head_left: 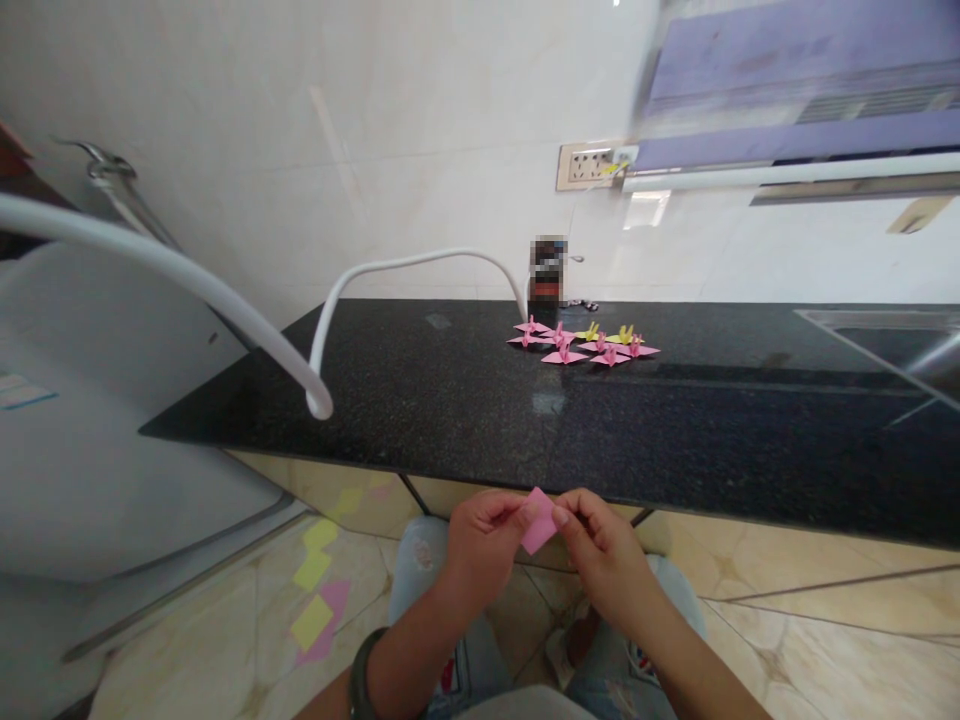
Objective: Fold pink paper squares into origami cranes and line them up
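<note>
A small pink folded paper (538,524), diamond-shaped as I see it, is pinched between both hands just off the counter's front edge. My left hand (486,535) grips its left corner with thumb and fingers. At the right corner, the thumb and fingertips of my right hand (598,545) are closed on it. On the counter beyond stand several folded paper cranes, pink ones (564,354) and yellow ones (621,335), grouped close together. Which folds lie on the paper's far side is hidden.
The black counter (450,400) runs across in front of me. A white bent tube (405,262) arches over its left part, near a pixelated box (548,270) at the wall. A sink or hob edge (877,345) lies right. Yellow and pink paper sheets (312,622) lie low left.
</note>
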Demonstrator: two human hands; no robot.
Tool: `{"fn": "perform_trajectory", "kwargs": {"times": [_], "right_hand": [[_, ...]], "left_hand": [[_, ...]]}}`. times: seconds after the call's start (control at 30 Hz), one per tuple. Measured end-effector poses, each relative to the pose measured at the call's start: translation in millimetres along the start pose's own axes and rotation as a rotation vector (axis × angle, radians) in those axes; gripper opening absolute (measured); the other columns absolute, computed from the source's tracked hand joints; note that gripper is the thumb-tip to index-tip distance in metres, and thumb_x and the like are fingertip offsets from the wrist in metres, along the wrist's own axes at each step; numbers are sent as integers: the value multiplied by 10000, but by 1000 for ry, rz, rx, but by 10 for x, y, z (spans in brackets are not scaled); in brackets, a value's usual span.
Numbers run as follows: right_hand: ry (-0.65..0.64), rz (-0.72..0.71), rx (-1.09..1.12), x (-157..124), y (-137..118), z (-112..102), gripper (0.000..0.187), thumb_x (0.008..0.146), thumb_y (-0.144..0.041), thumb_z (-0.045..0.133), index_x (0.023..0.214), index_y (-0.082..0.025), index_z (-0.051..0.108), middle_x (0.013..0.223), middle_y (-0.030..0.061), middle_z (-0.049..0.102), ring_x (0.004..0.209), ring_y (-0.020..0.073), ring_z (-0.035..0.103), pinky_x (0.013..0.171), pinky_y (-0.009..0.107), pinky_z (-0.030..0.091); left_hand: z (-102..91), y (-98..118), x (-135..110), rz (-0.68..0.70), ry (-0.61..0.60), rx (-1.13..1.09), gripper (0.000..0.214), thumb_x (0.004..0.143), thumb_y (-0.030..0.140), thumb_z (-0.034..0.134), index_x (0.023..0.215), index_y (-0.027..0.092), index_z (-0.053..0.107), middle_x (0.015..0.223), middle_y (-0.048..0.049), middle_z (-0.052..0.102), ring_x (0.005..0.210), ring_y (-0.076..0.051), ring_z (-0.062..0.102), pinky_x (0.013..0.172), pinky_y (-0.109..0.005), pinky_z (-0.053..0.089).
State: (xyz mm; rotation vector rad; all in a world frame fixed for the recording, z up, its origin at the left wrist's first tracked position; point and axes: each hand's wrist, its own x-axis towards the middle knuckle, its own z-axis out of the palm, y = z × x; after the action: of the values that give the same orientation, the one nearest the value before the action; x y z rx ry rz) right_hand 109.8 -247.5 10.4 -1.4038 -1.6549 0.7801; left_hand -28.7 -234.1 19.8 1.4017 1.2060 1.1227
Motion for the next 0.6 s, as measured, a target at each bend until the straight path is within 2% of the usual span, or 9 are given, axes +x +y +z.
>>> {"fn": "perform_trajectory", "kwargs": {"times": [0.13, 0.2, 0.3, 0.37, 0.47, 0.53, 0.6], "right_hand": [[110, -28, 58, -14, -38, -36, 194, 779, -306, 444, 665, -169, 520, 627, 12, 506, 580, 124, 464, 522, 230, 360], [129, 39, 178, -3, -65, -38, 198, 769, -329, 458, 678, -164, 518, 595, 6, 494, 534, 112, 449, 483, 216, 357], [89, 173, 392, 16, -105, 13, 239, 777, -377, 433, 708, -159, 501, 570, 1, 483, 511, 107, 443, 465, 207, 371], [73, 198, 489, 18, -121, 74, 244, 777, -386, 431, 709, -160, 496, 591, 5, 494, 533, 109, 452, 487, 210, 385], [168, 189, 588, 5, -110, 142, 218, 780, -364, 435, 706, -167, 493, 602, -3, 499, 555, 109, 459, 515, 212, 386], [228, 169, 573, 0, -93, 132, 208, 785, -349, 429, 706, -169, 499, 602, -9, 493, 559, 109, 455, 521, 214, 375], [209, 105, 440, 3, -88, 72, 210, 776, -334, 447, 668, -165, 510, 584, -11, 470, 550, 109, 437, 516, 217, 356]], "left_hand": [[18, 71, -31, 45, 47, 10, 184, 691, 299, 543, 706, 172, 675, 664, -44, 624, 629, -146, 521, 610, -235, 375], [32, 99, -35, 53, 62, 10, 175, 684, 297, 552, 690, 173, 675, 656, -44, 619, 624, -144, 516, 610, -235, 371], [60, 105, -40, 40, 88, -26, 172, 683, 301, 553, 677, 171, 666, 644, -37, 606, 616, -140, 504, 604, -234, 369], [83, 96, -52, 33, 107, -59, 174, 687, 303, 547, 679, 170, 660, 649, -33, 600, 621, -140, 501, 612, -236, 372], [118, 87, -87, 35, 115, -92, 176, 690, 302, 542, 679, 166, 653, 662, -33, 598, 642, -143, 503, 634, -241, 377], [132, 88, -112, 39, 101, -93, 184, 697, 300, 533, 667, 156, 644, 657, -34, 587, 643, -140, 497, 632, -238, 374], [131, 86, -129, 36, 74, -70, 189, 706, 299, 524, 660, 148, 628, 636, -28, 559, 622, -127, 475, 606, -227, 361]]}}
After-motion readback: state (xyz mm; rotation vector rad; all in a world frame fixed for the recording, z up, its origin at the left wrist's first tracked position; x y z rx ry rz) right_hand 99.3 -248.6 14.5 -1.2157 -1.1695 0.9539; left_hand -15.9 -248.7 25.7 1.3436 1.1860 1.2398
